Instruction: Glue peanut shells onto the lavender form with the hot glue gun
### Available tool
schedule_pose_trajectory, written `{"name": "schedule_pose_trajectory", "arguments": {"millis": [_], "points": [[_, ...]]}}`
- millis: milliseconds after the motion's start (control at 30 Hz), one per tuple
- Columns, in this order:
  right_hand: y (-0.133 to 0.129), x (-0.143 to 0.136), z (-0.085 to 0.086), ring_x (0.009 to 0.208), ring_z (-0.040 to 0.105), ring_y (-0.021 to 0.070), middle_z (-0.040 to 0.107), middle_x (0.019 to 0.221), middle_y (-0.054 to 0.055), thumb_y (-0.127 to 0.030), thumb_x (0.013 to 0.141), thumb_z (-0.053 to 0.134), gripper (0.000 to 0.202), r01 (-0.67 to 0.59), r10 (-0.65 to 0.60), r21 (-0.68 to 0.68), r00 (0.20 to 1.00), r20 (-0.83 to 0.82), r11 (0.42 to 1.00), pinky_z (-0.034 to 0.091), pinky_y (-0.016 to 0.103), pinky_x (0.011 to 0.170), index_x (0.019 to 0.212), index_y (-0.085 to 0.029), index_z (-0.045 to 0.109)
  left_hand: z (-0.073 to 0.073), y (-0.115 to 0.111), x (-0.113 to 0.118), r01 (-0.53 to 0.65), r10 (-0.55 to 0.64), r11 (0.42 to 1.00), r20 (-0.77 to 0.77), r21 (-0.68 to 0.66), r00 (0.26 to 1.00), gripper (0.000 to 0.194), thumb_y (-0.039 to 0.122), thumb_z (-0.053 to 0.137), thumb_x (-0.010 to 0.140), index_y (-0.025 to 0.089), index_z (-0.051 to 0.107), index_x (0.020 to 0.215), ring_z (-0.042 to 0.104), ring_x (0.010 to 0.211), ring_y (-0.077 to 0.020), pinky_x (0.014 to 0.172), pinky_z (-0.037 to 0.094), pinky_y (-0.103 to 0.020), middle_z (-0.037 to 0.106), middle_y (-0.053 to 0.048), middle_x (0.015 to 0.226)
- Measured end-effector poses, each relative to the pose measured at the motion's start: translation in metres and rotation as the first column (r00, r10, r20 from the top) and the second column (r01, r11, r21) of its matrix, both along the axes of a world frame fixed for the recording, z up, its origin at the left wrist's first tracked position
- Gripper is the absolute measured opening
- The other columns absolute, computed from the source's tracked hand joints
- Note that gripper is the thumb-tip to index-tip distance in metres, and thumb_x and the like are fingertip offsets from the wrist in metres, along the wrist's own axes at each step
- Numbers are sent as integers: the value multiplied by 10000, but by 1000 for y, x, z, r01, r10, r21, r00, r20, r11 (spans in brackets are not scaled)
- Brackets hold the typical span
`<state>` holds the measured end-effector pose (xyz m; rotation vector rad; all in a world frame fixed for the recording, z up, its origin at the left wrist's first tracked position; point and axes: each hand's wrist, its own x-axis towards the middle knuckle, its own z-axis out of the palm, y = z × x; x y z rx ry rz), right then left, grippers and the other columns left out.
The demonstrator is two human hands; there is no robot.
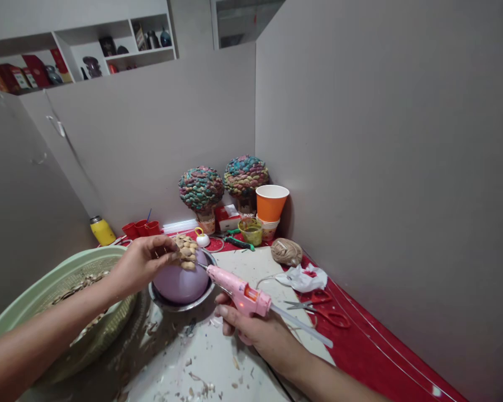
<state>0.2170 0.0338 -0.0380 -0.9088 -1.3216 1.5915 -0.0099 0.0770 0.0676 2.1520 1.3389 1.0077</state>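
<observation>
My right hand (245, 324) is wrapped round a pink hot glue gun (235, 286), with a clear glue stick (304, 325) jutting from its back. Its nozzle points left at a purple balloon (180, 285) that rests in a metal bowl (167, 306). Peanut shells (187, 251) cover the top of the balloon in rows. At the left edge of that patch, my left hand (148, 257) is closed, thumb and fingers pinched on a peanut shell that they mostly hide. Below my left forearm stands a green basket (8, 304) with loose shells in it.
Scissors (335, 318), twine (286, 252) and crumpled tissue (304, 277) lie to the right. Behind are two colourful shell-covered balls (201, 190), an orange paper cup (272, 204), pliers (240, 243), a small green bowl (250, 231), red cups (141, 228) and a yellow bottle (102, 231). Shell crumbs litter the board (218, 363).
</observation>
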Motion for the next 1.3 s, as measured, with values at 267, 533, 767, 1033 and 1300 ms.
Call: {"name": "schedule_pose_trajectory", "arguments": {"millis": [267,533,767,1033,1300], "points": [[1,2,0,567,487,120,597,645,-3,-523,729,664,428,5,-5,11,1000,24,1000,259,241,487,955,-163,617,-6,-2,0,-16,16,1000,-17,3,1000,56,215,639,749,162,651,762,625,683,-161,640,508,-245,694,-22,726],[1,1,-1,563,489,122,598,626,-7,-530,717,683,420,10,-10,6,1000,21,1000,274,237,494,936,-176,626,-6,-7,6,-28,35,998,-109,62,993,98,206,595,771,161,682,771,644,720,-193,684,490,-288,730,-55,775],[2,1,-3,553,480,118,597,631,-6,-530,730,677,415,6,-6,10,999,36,1000,264,233,483,941,-176,632,-1,-10,10,-52,65,993,-120,106,991,73,143,603,725,176,666,712,556,631,-151,606,403,-252,662,-11,675],[1,6,-7,597,556,132,656,709,22,-570,738,714,455,72,-70,14,989,-131,997,311,217,497,945,-172,637,-9,-45,27,70,42,946,332,-317,942,230,293,723,729,186,540,819,532,588,-100,557,422,-202,600,30,672],[-7,-1,-7,556,581,113,646,652,6,-500,673,810,461,-121,84,-118,956,-280,986,373,199,509,913,-143,646,-43,-89,58,166,41,884,427,-436,903,205,254,704,773,178,527,843,522,657,-109,639,439,-230,580,27,706]]}}
